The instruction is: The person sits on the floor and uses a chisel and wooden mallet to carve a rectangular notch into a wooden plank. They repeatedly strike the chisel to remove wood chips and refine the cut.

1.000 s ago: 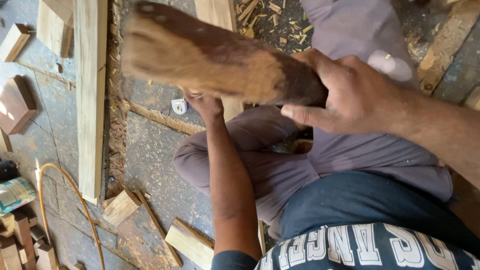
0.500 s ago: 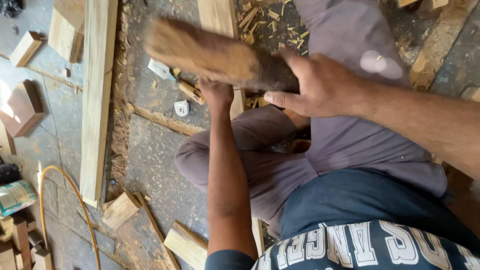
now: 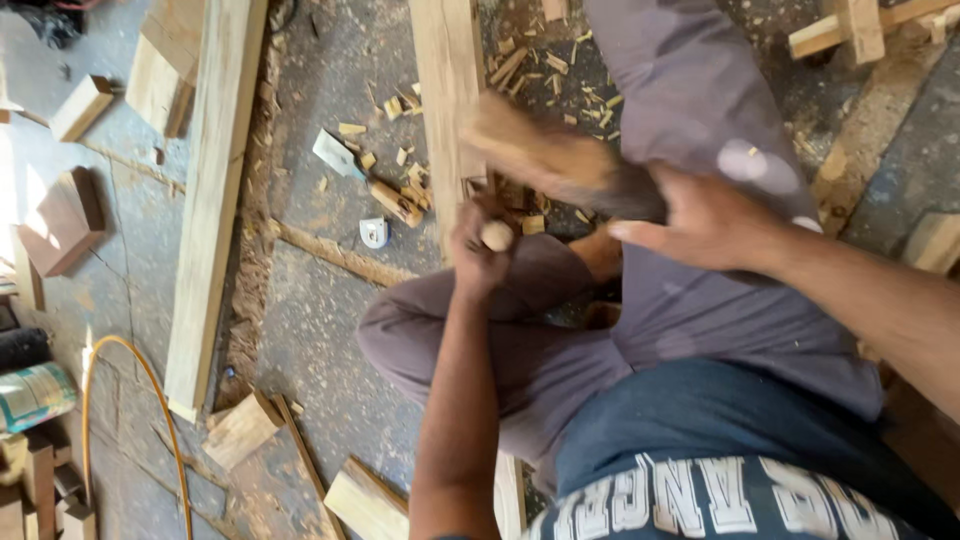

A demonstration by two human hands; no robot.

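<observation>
I sit cross-legged on the floor. My right hand [image 3: 705, 225] grips the dark handle end of a thick wooden mallet [image 3: 545, 160], which is blurred from motion just above my left hand. My left hand [image 3: 480, 240] is closed around a chisel; only its pale round wooden handle top [image 3: 497, 236] shows. The chisel stands against a long pale plank [image 3: 447, 90] that runs away from me across the floor. Wood chips [image 3: 400, 195] lie scattered beside the plank.
A second long plank [image 3: 215, 190] lies to the left on the concrete floor. Offcut blocks [image 3: 240, 430] lie near my knee and at the far left [image 3: 80, 105]. A yellow hose [image 3: 150, 390] curves at lower left. More timber [image 3: 850, 30] sits at upper right.
The mallet has swung down from high and close to the camera toward the chisel handle. My left hand stays on the chisel at the plank.
</observation>
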